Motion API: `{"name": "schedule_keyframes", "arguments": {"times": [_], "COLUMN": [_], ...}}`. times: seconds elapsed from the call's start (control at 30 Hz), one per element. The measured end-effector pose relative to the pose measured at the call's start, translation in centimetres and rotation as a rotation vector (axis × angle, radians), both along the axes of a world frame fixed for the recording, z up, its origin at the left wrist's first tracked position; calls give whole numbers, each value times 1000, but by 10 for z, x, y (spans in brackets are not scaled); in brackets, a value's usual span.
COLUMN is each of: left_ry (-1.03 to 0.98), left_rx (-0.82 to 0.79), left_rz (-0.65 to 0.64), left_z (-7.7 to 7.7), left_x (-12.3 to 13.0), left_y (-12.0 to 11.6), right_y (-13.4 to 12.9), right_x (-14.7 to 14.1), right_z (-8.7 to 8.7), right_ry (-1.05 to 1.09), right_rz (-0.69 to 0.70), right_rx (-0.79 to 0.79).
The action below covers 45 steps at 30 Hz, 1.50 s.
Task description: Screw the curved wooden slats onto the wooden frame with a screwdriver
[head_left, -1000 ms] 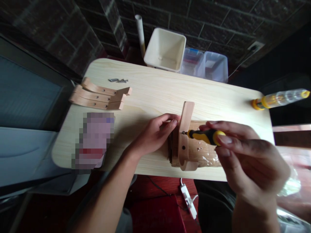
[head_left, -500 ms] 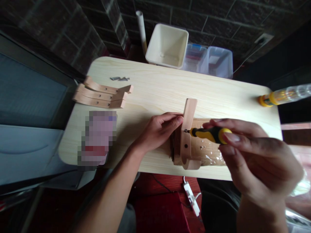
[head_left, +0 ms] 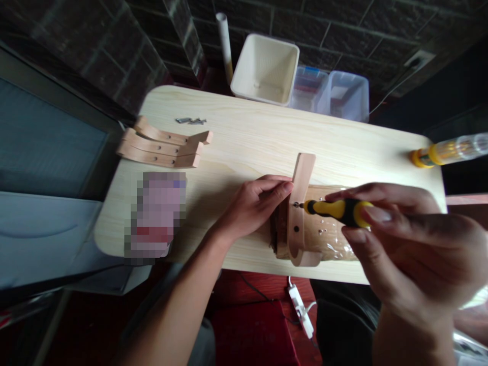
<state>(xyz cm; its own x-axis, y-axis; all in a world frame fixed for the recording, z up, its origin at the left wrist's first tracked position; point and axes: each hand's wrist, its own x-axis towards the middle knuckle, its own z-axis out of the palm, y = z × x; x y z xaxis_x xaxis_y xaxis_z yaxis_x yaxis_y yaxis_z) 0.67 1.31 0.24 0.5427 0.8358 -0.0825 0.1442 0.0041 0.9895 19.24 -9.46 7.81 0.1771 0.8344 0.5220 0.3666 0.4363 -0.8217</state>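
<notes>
A curved wooden hook (head_left: 304, 175) lies against a tape-wrapped cardboard block (head_left: 324, 195) near the table's front edge. My left hand (head_left: 259, 206) pinches the hook's left side between thumb and fingers. In my right hand (head_left: 412, 239) is a yellow-and-black screwdriver (head_left: 335, 209), gripped at its handle end. Its tip points left at a screw (head_left: 296, 205) in the hook's upper hole; whether tip and screw touch is hard to tell. Below that, the lower hole (head_left: 296, 229) shows dark. Part of the block is hidden behind my right hand.
More wooden hooks (head_left: 163, 150) lie at the table's left, with several screws (head_left: 190, 121) behind them. A pixelated package (head_left: 156, 218) sits front left. A clear tube with yellow cap (head_left: 423, 157) lies at right. Plastic bins (head_left: 265, 68) stand beyond the far edge.
The whole view has shifted slightly, moving most things a little to the right. Both hands keep their holds, and the screwdriver stays at the upper hole.
</notes>
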Motion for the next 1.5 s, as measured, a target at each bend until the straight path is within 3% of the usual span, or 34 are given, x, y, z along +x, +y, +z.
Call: {"name": "schedule_keyframes", "arguments": {"times": [0.27,0.63,0.93,1.23,1.5], "left_ry": [-37,-101,-86,-118,-114], "left_rx": [-18,1,24,43,63], "left_rz": [9,0,3,5,6], "left_z": [0,-3,-2,0,2], "left_x": [2,3,5,4,3], "left_y": [-1,-3,-4,-4,-5], "right_y": [3,10,5,14,14], "right_x": [-4,-7,-15,-22,-25], "right_z": [2,-2,13,3,-4], "right_ry": [-31,-81,-148,-1,-24], "right_rz": [46,-39,24,3,-48], "right_rx": [-2,89,-12,29,90]}}
